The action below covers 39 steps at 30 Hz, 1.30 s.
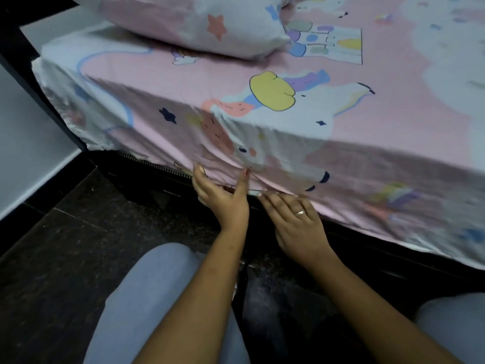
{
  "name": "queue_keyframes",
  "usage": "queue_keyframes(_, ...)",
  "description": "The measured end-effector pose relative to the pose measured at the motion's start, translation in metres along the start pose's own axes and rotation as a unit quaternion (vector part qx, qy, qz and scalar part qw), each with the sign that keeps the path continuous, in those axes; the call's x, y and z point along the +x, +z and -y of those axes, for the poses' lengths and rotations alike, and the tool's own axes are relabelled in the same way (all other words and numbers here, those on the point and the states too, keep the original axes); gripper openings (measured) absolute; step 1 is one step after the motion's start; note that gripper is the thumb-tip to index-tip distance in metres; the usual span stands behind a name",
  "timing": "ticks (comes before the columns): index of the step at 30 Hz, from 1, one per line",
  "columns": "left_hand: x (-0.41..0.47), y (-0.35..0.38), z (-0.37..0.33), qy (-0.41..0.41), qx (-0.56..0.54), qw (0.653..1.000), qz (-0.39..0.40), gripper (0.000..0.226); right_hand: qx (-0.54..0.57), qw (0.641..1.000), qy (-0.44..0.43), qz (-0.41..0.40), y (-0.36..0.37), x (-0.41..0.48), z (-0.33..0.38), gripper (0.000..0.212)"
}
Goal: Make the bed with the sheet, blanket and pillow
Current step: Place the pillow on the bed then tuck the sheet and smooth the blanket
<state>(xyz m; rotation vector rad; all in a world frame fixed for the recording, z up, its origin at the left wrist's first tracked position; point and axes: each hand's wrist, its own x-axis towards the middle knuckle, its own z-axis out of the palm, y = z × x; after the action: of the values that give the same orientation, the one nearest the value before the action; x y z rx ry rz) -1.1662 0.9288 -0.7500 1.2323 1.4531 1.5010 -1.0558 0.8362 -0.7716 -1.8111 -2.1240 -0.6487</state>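
Note:
A pink cartoon-print sheet (328,82) covers the mattress and hangs down its near side. A matching pillow (199,24) lies at the head end, top left. My left hand (220,198) is at the sheet's lower hem. Its thumb presses the cloth and its fingers curl round the edge, where folds bunch together. My right hand (296,224), wearing a ring, lies flat just to the right with straight fingers. Its fingertips touch the hem. No blanket can be told apart in view.
A dark bed base (162,179) with a zip edge shows under the hem. A dark speckled floor (65,245) lies below. A white and black piece of furniture (29,143) stands close on the left. My knees in light blue trousers (147,298) are at the bottom.

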Motion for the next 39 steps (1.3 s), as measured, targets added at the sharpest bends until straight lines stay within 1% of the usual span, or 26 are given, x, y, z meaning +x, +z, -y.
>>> queue_keyframes(2,-0.001,0.003,-0.009,-0.113,-0.110,0.986,-0.046,0.085,0.030,0.998,0.054,0.007,0.002,-0.011,0.008,0.056)
queue_keyframes(5,-0.007,0.006,-0.016,-0.257,-0.228,0.938,-0.044,0.068,0.140,0.979,0.148,0.021,-0.006,-0.004,0.010,0.042)
queue_keyframes(6,-0.006,0.006,-0.018,-0.294,-0.255,0.921,-0.033,0.059,0.193,0.960,0.203,0.025,-0.011,-0.001,0.011,0.033)
queue_keyframes(7,-0.006,0.005,-0.019,-0.320,-0.273,0.907,-0.023,0.050,0.253,0.924,0.285,0.036,-0.017,0.001,0.013,0.025)
queue_keyframes(8,-0.005,0.005,-0.020,-0.343,-0.280,0.896,-0.006,0.040,0.325,0.864,0.383,0.037,-0.021,0.004,0.016,0.019)
queue_keyframes(9,-0.004,0.004,-0.023,-0.365,-0.289,0.885,0.011,0.030,0.424,0.767,0.480,0.038,-0.025,0.008,0.019,0.014)
queue_keyframes(10,-0.005,0.004,-0.025,-0.383,-0.292,0.876,0.033,0.021,0.538,0.639,0.549,0.035,-0.029,0.011,0.022,0.009)
queue_keyframes(11,-0.005,0.004,-0.027,-0.392,-0.286,0.873,0.050,0.015,0.628,0.509,0.588,0.029,-0.033,0.013,0.024,0.006)
queue_keyframes(12,-0.005,0.004,-0.028,-0.396,-0.276,0.873,0.063,0.012,0.684,0.413,0.601,0.017,-0.036,0.014,0.026,0.005)
queue_keyframes(13,-0.006,0.004,-0.029,-0.395,-0.269,0.876,0.067,0.011,0.715,0.354,0.603,0.003,-0.038,0.014,0.027,0.006)
queue_keyframes(14,-0.006,0.002,-0.029,-0.391,-0.265,0.879,0.062,0.012,0.733,0.317,0.601,-0.012,-0.040,0.015,0.029,0.009)
queue_keyframes(15,-0.005,-0.001,-0.028,-0.380,-0.259,0.887,0.047,0.012,0.739,0.298,0.604,-0.026,-0.041,0.015,0.030,0.012)
queue_keyframes(18,0.002,-0.014,-0.024,-0.310,-0.180,0.934,0.008,0.014,0.726,0.268,0.630,-0.065,-0.043,0.018,0.032,0.017)
queue_keyframes(20,0.007,-0.019,-0.016,-0.285,-0.140,0.948,0.001,0.021,0.726,0.256,0.632,-0.088,-0.043,0.018,0.028,0.017)
queue_keyframes(21,0.007,-0.020,-0.013,-0.285,-0.126,0.950,0.009,0.018,0.724,0.270,0.629,-0.089,-0.042,0.016,0.026,0.019)
queue_keyframes(22,0.006,-0.020,-0.010,-0.296,-0.118,0.948,0.027,0.011,0.710,0.310,0.628,-0.077,-0.040,0.013,0.023,0.024)
queue_keyframes(23,0.005,-0.020,-0.010,-0.312,-0.115,0.942,0.045,0.003,0.684,0.367,0.629,-0.052,-0.038,0.008,0.021,0.033)
queue_keyframes(24,0.005,-0.019,-0.010,-0.324,-0.107,0.938,0.062,0.008,0.653,0.419,0.630,-0.024,-0.036,0.004,0.019,0.041)
queue_keyframes(25,0.006,-0.018,-0.008,-0.333,-0.098,0.935,0.079,0.013,0.625,0.455,0.634,-0.002,-0.035,0.001,0.017,0.046)
queue_keyframes(26,0.006,-0.019,-0.009,-0.337,-0.090,0.932,0.093,0.014,0.609,0.473,0.637,0.010,-0.034,-0.002,0.015,0.050)
queue_keyframes(29,0.013,-0.022,-0.009,-0.351,-0.067,0.925,0.133,0.009,0.596,0.483,0.641,0.018,-0.030,-0.004,0.012,0.049)
queue_keyframes(31,0.020,-0.025,-0.011,-0.368,-0.064,0.916,0.146,0.012,0.608,0.472,0.638,0.011,-0.031,-0.001,0.016,0.045)
queue_keyframes(33,0.027,-0.028,-0.014,-0.394,-0.078,0.904,0.144,0.007,0.629,0.437,0.642,-0.002,-0.032,0.002,0.020,0.040)
queue_keyframes(36,0.041,-0.034,-0.019,-0.423,-0.114,0.890,0.128,0.020,0.656,0.394,0.643,-0.011,-0.034,0.008,0.028,0.029)
queue_keyframes(37,0.047,-0.036,-0.021,-0.428,-0.133,0.886,0.123,0.015,0.667,0.378,0.642,-0.013,-0.033,0.010,0.031,0.024)
queue_keyframes(39,0.056,-0.040,-0.028,-0.433,-0.180,0.878,0.099,0.006,0.704,0.326,0.630,-0.021,-0.031,0.015,0.036,0.019)
